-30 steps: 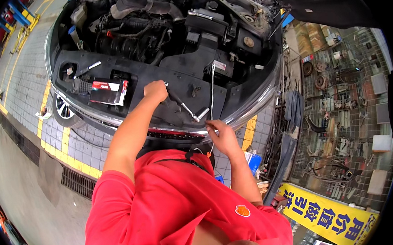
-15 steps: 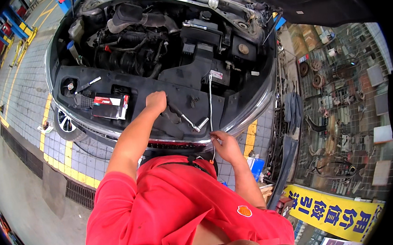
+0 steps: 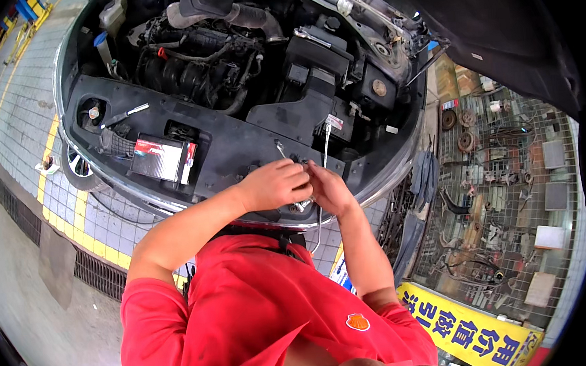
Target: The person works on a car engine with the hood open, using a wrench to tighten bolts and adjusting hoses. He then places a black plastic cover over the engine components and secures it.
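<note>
Your left hand (image 3: pixel 276 185) is curled with the knuckles up. Your right hand (image 3: pixel 332 190) comes in from its four o'clock, thumb and fingers bent inward. The fingertips come together over the broad black plastic front panel (image 3: pixel 226 150) of the car; whether they pinch anything, you cannot tell from here, because the fingers cover the spot.

A slim silver metal tool end (image 3: pixel 280 149) shows just beyond your left hand at twelve o'clock; whether that hand grips it is hidden. A shiny chrome cylindrical socket (image 3: pixel 300 207) peeks out below your hands at six o'clock, near the panel's front edge. A long, thin, silver-white strip (image 3: pixel 326 142) lies at one o'clock and passes behind your right hand.

At nine to ten o'clock sits a red, white and black cardboard box (image 3: pixel 162 159); past it, at ten, rests a black-handled tool with a silver shaft (image 3: pixel 125 116). A chrome wrench (image 3: pixel 313 37) lies at twelve, on the black casing.

As for progress, the black bonnet (image 3: pixel 491 47) at two o'clock is already raised and the panel is in place. With tools lying about, the work looks unfinished; how much remains, you cannot judge.
</note>
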Demonstrator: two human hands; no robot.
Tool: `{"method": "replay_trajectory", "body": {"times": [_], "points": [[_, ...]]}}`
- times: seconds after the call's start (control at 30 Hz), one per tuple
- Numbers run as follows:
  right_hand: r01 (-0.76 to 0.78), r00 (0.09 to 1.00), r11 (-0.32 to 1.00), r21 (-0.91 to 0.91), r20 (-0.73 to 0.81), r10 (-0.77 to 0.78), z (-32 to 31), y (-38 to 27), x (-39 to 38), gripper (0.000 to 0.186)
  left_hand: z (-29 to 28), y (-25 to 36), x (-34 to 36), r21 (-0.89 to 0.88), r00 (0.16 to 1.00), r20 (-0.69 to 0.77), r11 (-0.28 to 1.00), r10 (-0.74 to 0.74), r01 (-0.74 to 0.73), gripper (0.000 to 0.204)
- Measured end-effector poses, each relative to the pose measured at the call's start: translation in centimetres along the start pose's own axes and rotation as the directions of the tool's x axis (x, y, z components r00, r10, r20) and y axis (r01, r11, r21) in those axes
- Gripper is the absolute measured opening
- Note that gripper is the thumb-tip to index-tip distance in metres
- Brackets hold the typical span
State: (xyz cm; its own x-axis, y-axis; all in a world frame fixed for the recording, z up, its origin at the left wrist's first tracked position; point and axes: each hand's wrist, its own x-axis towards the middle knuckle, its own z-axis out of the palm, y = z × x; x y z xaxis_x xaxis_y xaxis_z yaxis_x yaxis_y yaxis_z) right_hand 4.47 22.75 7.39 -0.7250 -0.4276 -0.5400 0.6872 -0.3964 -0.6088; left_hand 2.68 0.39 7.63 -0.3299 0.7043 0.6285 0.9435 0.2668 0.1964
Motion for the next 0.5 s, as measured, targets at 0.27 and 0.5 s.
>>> {"method": "replay_trajectory", "body": {"times": [0.27, 0.5], "points": [[-0.082, 0.980, 0.853, -0.515, -0.199, -0.026, 2.5, -7.1, 17.8, 0.024, -2.0, -13.5, -2.0, 0.144, 0.976, 0.029, 0.967, -0.215, 0.209, 0.013], [-0.394, 0.919, -0.254, -0.883, -0.380, -0.103, -5.4, -8.3, 44.8, 0.028, -1.7, -30.2, -14.6, 0.304, 0.537, 0.190, 0.569, -0.822, 0.764, 0.023]]}}
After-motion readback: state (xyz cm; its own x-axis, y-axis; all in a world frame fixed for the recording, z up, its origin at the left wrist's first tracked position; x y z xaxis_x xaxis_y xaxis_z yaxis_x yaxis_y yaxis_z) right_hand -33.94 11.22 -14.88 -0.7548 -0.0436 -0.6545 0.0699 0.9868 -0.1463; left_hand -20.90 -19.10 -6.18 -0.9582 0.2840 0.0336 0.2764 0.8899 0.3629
